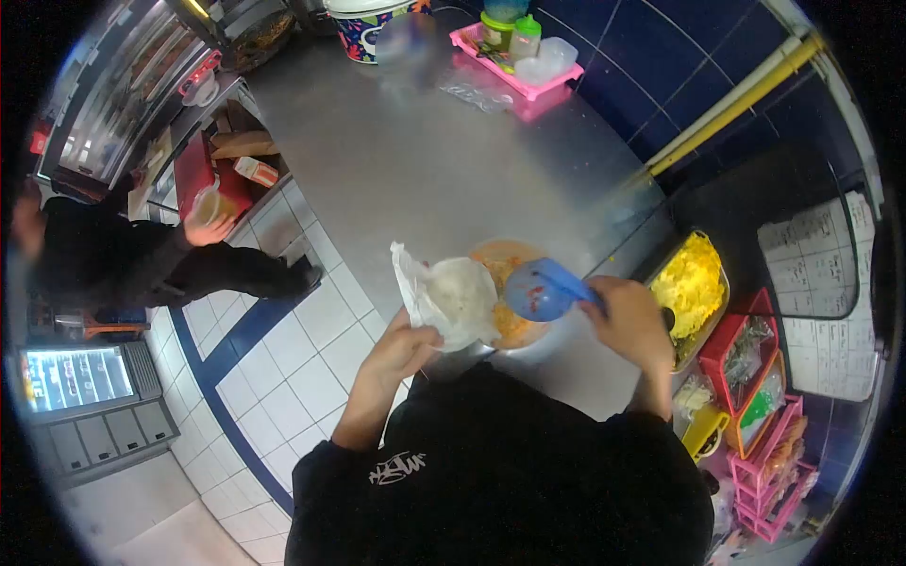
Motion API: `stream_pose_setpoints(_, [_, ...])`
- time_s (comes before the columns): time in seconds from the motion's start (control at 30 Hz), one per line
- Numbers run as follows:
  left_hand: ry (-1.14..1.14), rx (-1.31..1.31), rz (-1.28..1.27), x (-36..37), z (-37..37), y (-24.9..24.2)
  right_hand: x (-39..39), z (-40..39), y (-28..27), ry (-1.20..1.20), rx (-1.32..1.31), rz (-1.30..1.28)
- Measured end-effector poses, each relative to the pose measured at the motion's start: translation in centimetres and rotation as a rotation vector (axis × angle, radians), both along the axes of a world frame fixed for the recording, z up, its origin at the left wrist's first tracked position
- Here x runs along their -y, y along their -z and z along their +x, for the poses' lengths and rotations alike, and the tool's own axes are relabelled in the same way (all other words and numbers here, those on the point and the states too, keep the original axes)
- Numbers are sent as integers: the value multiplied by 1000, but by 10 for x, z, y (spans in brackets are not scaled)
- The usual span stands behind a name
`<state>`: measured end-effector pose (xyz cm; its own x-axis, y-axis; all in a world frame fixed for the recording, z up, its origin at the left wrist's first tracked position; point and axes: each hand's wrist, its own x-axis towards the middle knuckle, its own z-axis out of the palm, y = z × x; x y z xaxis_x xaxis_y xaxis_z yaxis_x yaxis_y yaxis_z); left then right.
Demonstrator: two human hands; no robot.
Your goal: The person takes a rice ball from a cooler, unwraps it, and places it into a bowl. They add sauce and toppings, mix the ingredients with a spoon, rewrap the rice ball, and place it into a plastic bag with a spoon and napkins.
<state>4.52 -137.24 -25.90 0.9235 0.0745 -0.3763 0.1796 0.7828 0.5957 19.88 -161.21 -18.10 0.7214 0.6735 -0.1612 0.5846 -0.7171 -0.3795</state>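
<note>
My left hand (404, 349) is closed on a white paper-like wrapper (415, 283) that surrounds a pale, whitish filling (462, 292). In my right hand (628, 319) is the handle of a blue ladle (540, 291), its bowl marked with reddish bits. Below the ladle and partly hidden by it and the wrapper lies a round container (500, 247) of orange shredded food (512, 326), on the steel counter (396, 151) close to my body.
A tray of yellow food (691, 283) stands right, beside red and pink baskets (729, 363). At the back are a patterned bucket (363, 33) and a pink tray (531, 92) with bottles. Leftward, another person (123, 247) holds a cup (212, 206) near a red box (194, 174).
</note>
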Motion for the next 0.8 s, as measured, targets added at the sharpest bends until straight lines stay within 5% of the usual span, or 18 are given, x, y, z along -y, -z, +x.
stream_pose_setpoints(0.23, [160,-64,18,29,17,-14,102,-13,1,453,-491,580])
stream_pose_setpoints(0.37, [160,12,12,24,13,-32,96,-24,1,350,-507,772])
stream_pose_setpoints(0.5, [-52,28,129,-11,-21,-40,70,-24,-24,189,-102,626])
stream_pose_setpoints(0.67, [-595,10,354,-44,-71,-48,16,-32,-38,-26,109,481])
stream_pose_setpoints(0.73, [-682,-73,513,-62,-91,-34,-19,-34,-12,-72,67,86])
stream_pose_setpoints(0.8, [-775,-227,707,-66,-100,-21,-46,-41,63,-226,71,40])
